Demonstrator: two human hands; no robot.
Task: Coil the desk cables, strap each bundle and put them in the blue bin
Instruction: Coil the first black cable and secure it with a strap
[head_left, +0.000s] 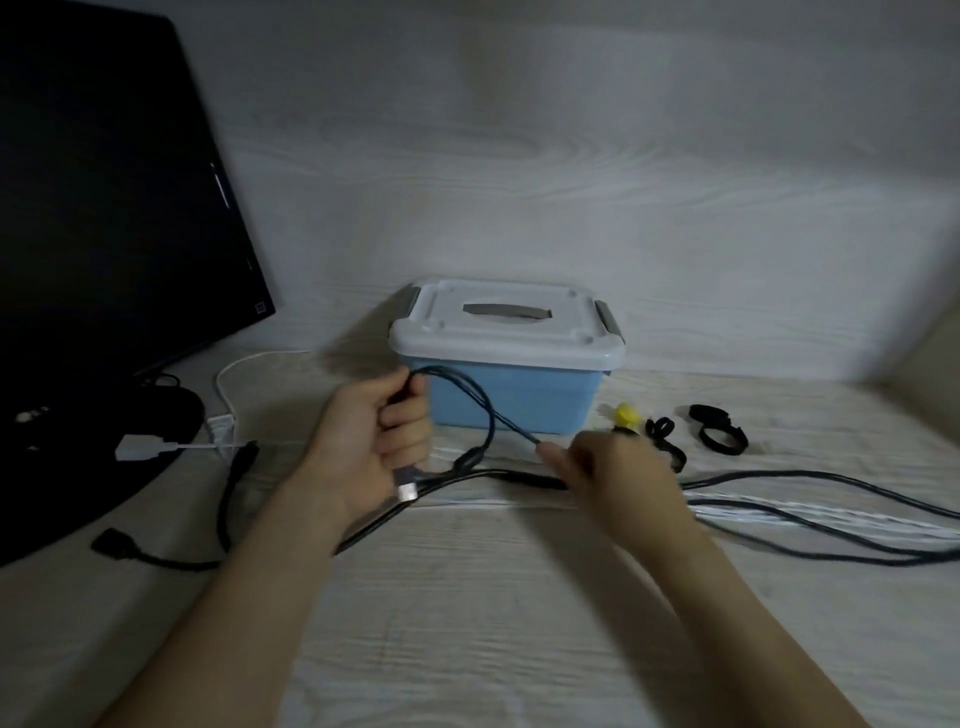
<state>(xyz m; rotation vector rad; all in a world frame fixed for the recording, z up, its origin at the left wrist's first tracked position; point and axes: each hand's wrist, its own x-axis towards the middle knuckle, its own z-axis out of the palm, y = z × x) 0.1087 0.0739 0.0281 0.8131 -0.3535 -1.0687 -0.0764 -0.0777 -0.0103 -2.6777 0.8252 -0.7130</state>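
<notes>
My left hand (374, 441) grips a black USB cable (485, 410); one loop arcs up in front of the blue bin (540, 400), and the silver plug (408, 491) hangs below my fist. My right hand (613, 473) pinches the same cable further along, just right of the loop. The bin stands at the back of the desk with its white lid (506, 325) latched on. Black straps (719, 428) lie right of the bin, beside a small yellow item (626, 414). More black cables (831, 519) trail to the right.
A dark monitor (104, 234) fills the left side. A white cable with an adapter (140, 447) lies by its base, and another black cable with a plug (114, 543) lies at the near left. A white flat cable (831, 519) runs right.
</notes>
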